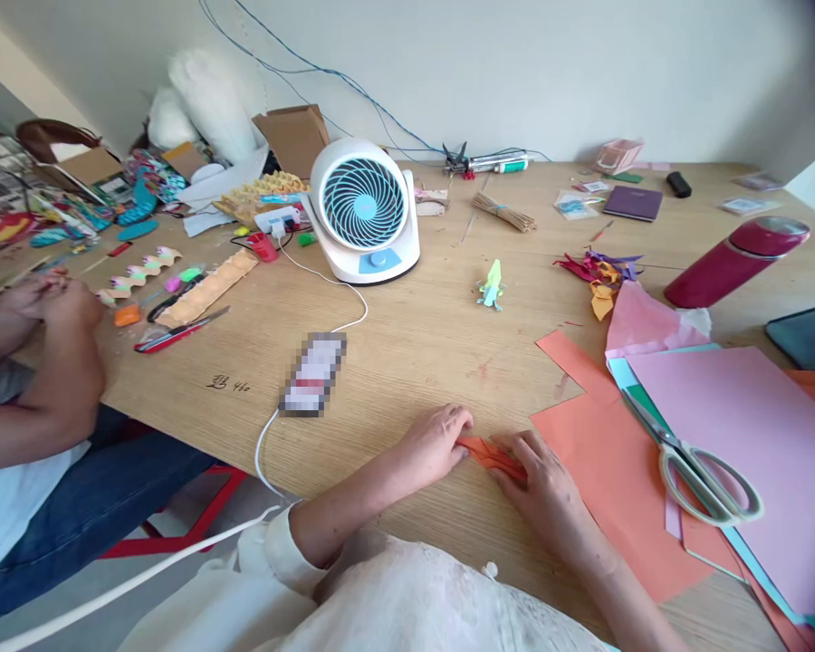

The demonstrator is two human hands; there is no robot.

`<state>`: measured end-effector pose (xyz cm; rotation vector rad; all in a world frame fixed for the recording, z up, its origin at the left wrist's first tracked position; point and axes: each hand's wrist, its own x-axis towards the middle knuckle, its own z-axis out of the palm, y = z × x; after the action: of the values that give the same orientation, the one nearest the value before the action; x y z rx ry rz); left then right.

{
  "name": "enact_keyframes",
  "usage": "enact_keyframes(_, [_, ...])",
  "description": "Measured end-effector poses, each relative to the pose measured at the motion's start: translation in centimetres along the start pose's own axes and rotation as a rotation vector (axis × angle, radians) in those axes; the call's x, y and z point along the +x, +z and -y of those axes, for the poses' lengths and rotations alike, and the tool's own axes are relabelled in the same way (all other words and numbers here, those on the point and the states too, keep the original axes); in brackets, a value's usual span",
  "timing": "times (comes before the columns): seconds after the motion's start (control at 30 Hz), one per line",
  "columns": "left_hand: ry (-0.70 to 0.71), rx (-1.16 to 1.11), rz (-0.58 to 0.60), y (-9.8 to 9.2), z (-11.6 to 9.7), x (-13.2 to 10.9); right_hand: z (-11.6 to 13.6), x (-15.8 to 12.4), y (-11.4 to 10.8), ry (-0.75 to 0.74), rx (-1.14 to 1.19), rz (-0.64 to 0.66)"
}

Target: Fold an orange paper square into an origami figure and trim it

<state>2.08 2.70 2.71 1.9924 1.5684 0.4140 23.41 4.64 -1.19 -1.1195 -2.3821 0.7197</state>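
Between my two hands, low over the near edge of the table, is a narrow piece of folded orange paper [490, 454]. My left hand [438, 444] pinches its left end, with fingers closed on it. On the other end my right hand [540, 475] is closed too, its fingers curled over the paper and the thumb beneath. Right beside my right hand lie flat orange sheets [604, 471]. Scissors [693, 457] with pale handles rest across the orange and pink paper [774, 435]. A small green and blue folded paper figure [492, 285] stands farther back.
A white fan [363, 213] stands at the back, with a phone [313, 373] on a white cable nearer. A red flask [737, 263] lies at the right by colourful paper scraps [604, 274]. Another person's hands [54, 294] are at the left, near a craft knife [180, 332].
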Motion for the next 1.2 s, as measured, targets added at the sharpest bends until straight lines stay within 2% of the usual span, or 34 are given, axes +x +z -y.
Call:
enact_keyframes(0.13, [0.017, -0.036, -0.025, 0.3, -0.3, 0.4, 0.3, 0.1, 0.1, 0.082, -0.075, 0.037])
enact_keyframes(0.23, [0.025, -0.106, -0.092, 0.9, -0.1, 1.0, 0.2, 0.2, -0.4, 0.092, -0.075, 0.048])
enact_keyframes(0.4, [-0.032, -0.332, -0.212, 2.4, -0.3, 2.3, -0.8, 0.1, -1.2, 0.135, 0.093, -0.076])
enact_keyframes(0.47, [-0.041, -0.452, -0.201, 3.1, -0.9, 2.7, -1.0, 0.1, -1.1, 0.213, 0.129, -0.144])
enact_keyframes(0.67, [-0.045, -0.69, -0.209, 5.2, -3.2, 3.8, -0.1, -0.1, -0.6, 0.426, 0.099, -0.217])
enact_keyframes(0.77, [-0.022, -0.826, -0.24, 5.7, -3.8, 3.9, 0.4, 0.0, -0.8, 0.515, 0.124, -0.246])
enact_keyframes(0.87, [-0.069, -0.889, -0.199, 5.8, -4.1, 3.9, 0.7, 0.1, -0.9, 0.577, 0.134, -0.295])
enact_keyframes(1.0, [-0.065, -0.817, -0.206, 5.4, -4.1, 4.2, 0.5, -0.1, -0.6, 0.532, 0.197, -0.302])
enact_keyframes(1.07, [-0.047, -0.809, -0.204, 4.8, -3.8, 4.4, 0.2, -0.2, -0.2, 0.449, 0.338, -0.271])
enact_keyframes(1.2, [-0.013, -0.785, -0.12, 2.3, -2.0, 4.6, -0.3, -0.2, 0.5, 0.25, 0.667, -0.147])
